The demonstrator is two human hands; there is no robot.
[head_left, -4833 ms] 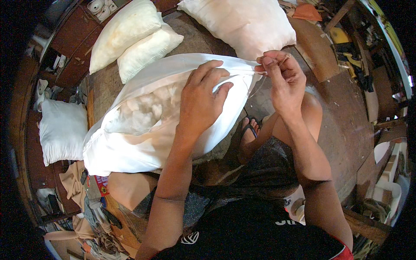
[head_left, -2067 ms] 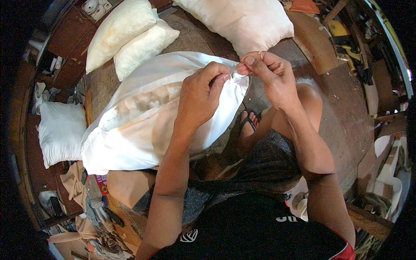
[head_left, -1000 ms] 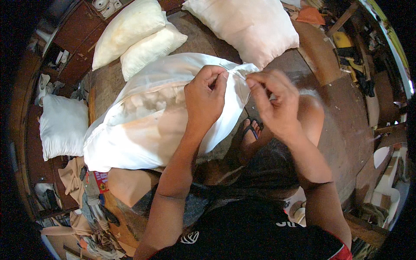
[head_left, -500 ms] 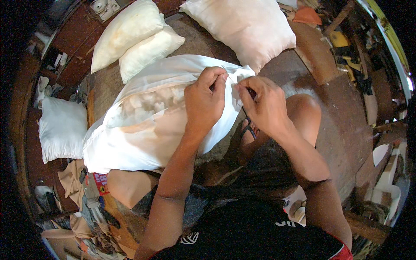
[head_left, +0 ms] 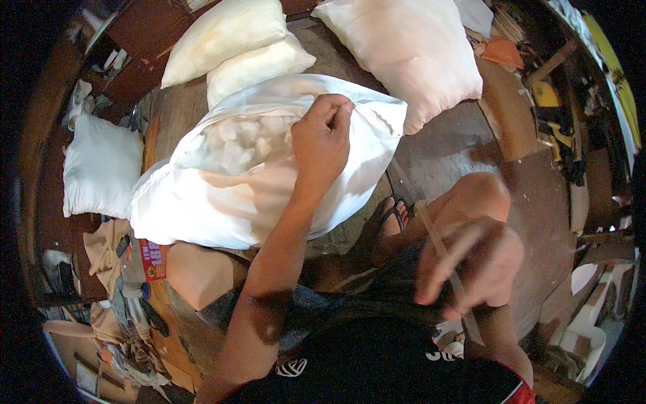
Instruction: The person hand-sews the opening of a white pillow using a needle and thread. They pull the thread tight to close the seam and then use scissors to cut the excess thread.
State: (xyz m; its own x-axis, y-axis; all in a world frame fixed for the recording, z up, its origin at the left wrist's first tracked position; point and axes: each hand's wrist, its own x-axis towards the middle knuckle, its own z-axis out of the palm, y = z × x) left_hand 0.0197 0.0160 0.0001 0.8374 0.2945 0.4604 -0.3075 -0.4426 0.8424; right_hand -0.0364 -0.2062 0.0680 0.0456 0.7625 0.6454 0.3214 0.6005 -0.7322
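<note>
A large white pillow cover (head_left: 195, 219) lies across my left leg and the floor, with an open slit in its upper side. White fluffy stuffing (head_left: 232, 145) shows through that slit. My left hand (head_left: 321, 138) is closed, thumb and forefinger pinching the cloth at the slit's right end. Beyond that pinch, the cover's corner reaches out to the right. Over my lap, close to my right knee, my right hand (head_left: 471, 269) is away from the cloth and smeared by motion. A pale, blurred streak runs diagonally past it; I cannot make out what it is.
Two cream pillows (head_left: 225, 40) lie overlapped at the far left, and a bigger pale pillow (head_left: 410, 57) at the far right. Another white pillow (head_left: 102, 165) stands at the left. Crumpled cloths (head_left: 111, 262) lie beside my left knee. My sandalled foot (head_left: 393, 214) rests on the floor.
My right hand has left the cover's corner and come back toward my body. My left hand keeps its pinch. The slit shows more stuffing, and the whole view has shifted slightly.
</note>
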